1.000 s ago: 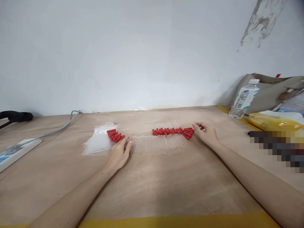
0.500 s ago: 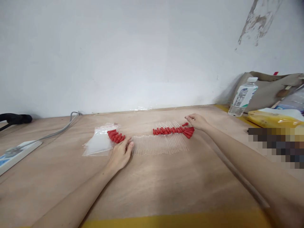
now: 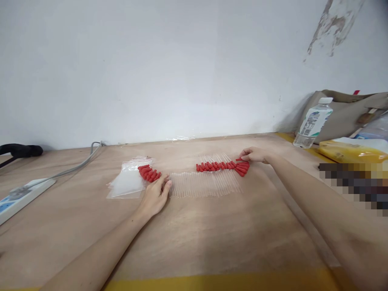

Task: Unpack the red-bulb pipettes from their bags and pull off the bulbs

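Many thin clear tubes, like glass dropper tubes (image 3: 200, 185), lie side by side in a row on the table. Across their upper part runs a line of red rubber bulbs (image 3: 216, 166), fanned out at its right end. There my right hand (image 3: 253, 154) pinches one red bulb (image 3: 239, 159) between thumb and fingertips. My left hand (image 3: 157, 194) rests at the left end of the tube row, thumb apart from the fingers, nothing visible in it. Beside its fingertips is a smaller group of red bulbs (image 3: 148, 173), partly over clear plastic zip bags (image 3: 127, 184).
At the left are a power strip (image 3: 27, 198), a grey cable (image 3: 77, 166) and a black object (image 3: 22, 150). A water bottle (image 3: 313, 123), a grey bag (image 3: 339, 117) and a yellow package (image 3: 353, 151) stand at the right. A white wall (image 3: 182, 72) closes the back.
My right hand has come down onto the loose red bulb at the right end and now grips it. My left hand stays in place. The view has shifted slightly.
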`<state>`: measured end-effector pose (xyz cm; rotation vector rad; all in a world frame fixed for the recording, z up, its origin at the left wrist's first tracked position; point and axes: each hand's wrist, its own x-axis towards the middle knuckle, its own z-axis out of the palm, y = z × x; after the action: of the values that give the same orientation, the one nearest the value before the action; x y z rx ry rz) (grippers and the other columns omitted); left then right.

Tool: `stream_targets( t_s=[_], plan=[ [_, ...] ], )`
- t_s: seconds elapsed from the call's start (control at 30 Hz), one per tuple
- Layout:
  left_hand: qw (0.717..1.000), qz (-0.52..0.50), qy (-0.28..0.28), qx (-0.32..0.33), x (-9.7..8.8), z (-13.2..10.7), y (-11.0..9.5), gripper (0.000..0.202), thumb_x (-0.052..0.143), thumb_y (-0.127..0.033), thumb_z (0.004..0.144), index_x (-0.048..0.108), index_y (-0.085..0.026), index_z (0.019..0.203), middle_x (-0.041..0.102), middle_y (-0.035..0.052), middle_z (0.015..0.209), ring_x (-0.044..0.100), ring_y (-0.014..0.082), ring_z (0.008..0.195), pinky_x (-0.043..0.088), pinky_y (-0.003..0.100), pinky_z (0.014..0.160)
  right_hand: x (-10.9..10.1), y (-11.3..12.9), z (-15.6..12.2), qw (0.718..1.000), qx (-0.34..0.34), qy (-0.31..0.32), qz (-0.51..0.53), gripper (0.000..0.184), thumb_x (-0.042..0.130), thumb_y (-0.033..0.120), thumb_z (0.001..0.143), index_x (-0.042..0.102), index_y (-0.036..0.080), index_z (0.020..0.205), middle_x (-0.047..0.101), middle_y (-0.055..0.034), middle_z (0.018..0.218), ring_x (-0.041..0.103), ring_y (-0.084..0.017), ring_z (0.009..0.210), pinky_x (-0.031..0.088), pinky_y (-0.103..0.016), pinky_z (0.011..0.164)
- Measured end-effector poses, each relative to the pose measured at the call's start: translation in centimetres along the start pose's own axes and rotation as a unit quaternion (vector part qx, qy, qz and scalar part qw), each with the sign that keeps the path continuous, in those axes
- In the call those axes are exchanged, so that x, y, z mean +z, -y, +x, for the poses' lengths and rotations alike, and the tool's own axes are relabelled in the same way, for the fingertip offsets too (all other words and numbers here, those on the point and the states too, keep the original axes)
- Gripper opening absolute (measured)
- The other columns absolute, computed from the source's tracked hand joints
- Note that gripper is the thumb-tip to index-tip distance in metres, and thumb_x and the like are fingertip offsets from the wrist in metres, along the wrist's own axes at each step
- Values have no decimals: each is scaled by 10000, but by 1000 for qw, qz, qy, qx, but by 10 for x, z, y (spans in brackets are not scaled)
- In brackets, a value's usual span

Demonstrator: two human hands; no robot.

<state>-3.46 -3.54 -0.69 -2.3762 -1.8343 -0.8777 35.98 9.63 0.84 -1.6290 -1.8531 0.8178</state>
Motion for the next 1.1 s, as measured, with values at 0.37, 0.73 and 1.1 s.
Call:
stream_targets(
  t_s=[0.37,0.73,1.1],
  plan=[
    [1000,-5,7,-19,1,0,2,406,320,-406,880,502,-158,1146,591,76,1151,561,224,1038,437,375,884,7,-2,-5,1000,12,-13,17,289,542,414,739,651,150,695,656,-43,721,564,-141,656,442,-257,629],
    [1000,-8,9,-17,1,1,1,406,333,-391,876,507,-136,1139,613,87,1106,566,227,1026,443,370,872,7,-5,-2,999,30,17,1,249,675,389,631,639,143,631,669,-48,724,590,-164,709,458,-252,665],
    [1000,0,5,-15,1,1,2,409,330,-390,877,504,-135,1145,612,88,1110,573,217,1018,448,360,868,15,-1,5,997,45,-49,-33,259,596,362,714,656,137,827,678,-54,801,599,-129,680,446,-198,579]
  ],
)
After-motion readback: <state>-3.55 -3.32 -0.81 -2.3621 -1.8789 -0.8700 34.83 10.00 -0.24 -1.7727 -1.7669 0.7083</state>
